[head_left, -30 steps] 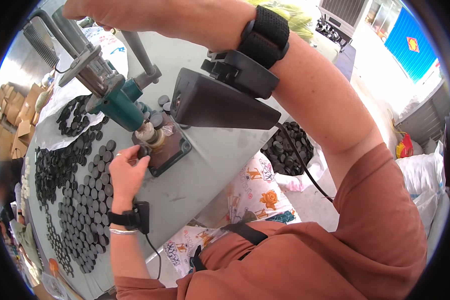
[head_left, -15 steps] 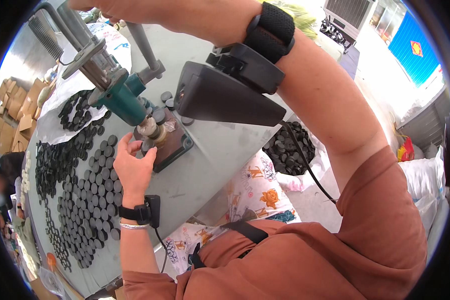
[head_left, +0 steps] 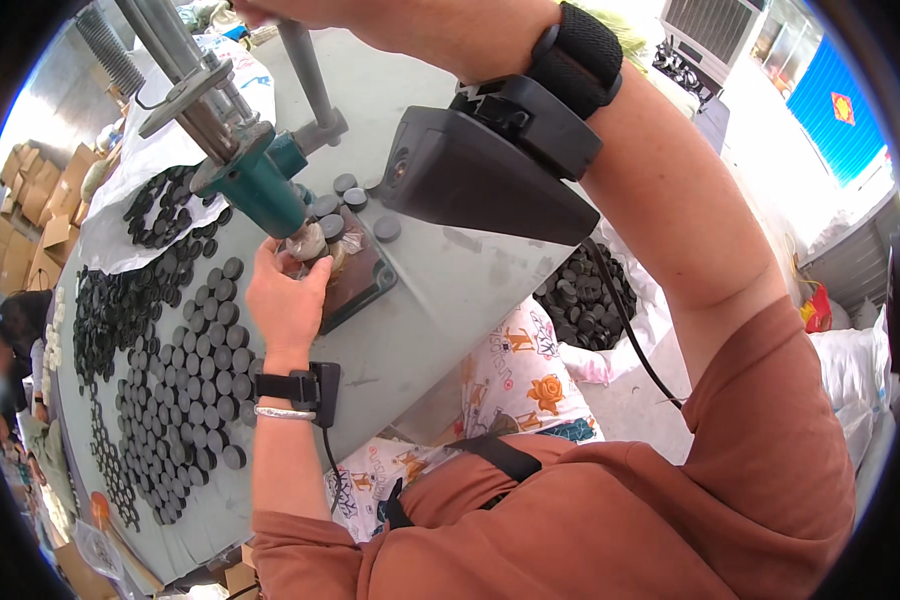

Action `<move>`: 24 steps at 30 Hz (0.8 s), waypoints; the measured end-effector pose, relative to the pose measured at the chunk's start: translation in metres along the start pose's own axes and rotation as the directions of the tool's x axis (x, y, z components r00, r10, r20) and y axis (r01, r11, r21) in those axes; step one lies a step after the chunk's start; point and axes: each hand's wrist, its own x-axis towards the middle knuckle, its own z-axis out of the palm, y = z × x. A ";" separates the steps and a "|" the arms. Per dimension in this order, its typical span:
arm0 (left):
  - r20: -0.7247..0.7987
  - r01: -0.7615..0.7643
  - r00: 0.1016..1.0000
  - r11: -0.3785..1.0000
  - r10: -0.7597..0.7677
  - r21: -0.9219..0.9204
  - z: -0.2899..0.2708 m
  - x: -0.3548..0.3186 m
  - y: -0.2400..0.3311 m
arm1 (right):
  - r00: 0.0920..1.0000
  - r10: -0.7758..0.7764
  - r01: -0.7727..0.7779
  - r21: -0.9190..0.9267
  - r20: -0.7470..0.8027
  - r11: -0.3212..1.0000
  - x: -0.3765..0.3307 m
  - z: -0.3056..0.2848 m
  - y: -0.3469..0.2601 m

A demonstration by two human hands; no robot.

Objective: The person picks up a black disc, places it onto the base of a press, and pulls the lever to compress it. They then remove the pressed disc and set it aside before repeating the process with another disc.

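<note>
A green hand press (head_left: 267, 190) with a metal column stands over a dark base plate (head_left: 362, 284). My left hand (head_left: 288, 303) is at the press's lower tip, fingers curled and thumb bent inward; whatever lies between them is hidden. A whitish wrapped tip (head_left: 306, 241) of the press shows just above those fingers. My right hand (head_left: 370, 22) is closed around the upper end of the press's grey lever (head_left: 308, 75), its fingers partly cut off by the top edge. Several round grey caps (head_left: 332, 226) lie on and beside the base plate.
Many grey discs (head_left: 198, 385) stand in rows on the grey table (head_left: 420, 300), left of my left arm. Looser black pieces (head_left: 120, 310) lie beyond them. A bag of dark caps (head_left: 582, 300) stands right of the table. Cardboard boxes (head_left: 15, 245) are stacked at the far left.
The whole view has shifted slightly. A dark round cap pinched in my left fingers earlier is now hidden, with those fingers closer to the press tip. My right hand stays at the lever.
</note>
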 end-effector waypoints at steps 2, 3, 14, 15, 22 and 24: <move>-0.020 0.012 1.000 1.000 -0.012 -0.001 0.002 -0.001 -0.001 | 0.992 -0.124 0.120 -0.119 -0.026 0.986 0.000 0.001 0.001; -0.031 0.020 0.999 1.000 -0.021 -0.001 0.002 -0.001 -0.001 | 0.963 -0.269 0.253 -0.246 -0.032 0.936 0.001 0.003 -0.002; 0.008 0.054 0.999 0.995 -0.054 -0.083 0.001 -0.002 0.003 | 0.992 0.108 -0.107 0.017 -0.061 0.994 -0.071 -0.004 -0.039; 0.008 0.055 0.998 0.996 -0.055 -0.074 0.001 -0.002 0.004 | 0.997 0.015 -0.011 0.055 -0.079 0.998 -0.076 -0.005 -0.034; -0.002 0.050 0.999 0.988 -0.051 -0.149 0.005 -0.002 -0.002 | 0.989 -0.085 0.093 0.062 -0.118 0.994 -0.105 -0.005 -0.022; -0.022 -0.013 1.000 0.994 0.011 -0.108 0.003 -0.001 -0.006 | 0.985 -0.116 0.112 -0.031 -0.126 0.993 -0.117 -0.003 -0.016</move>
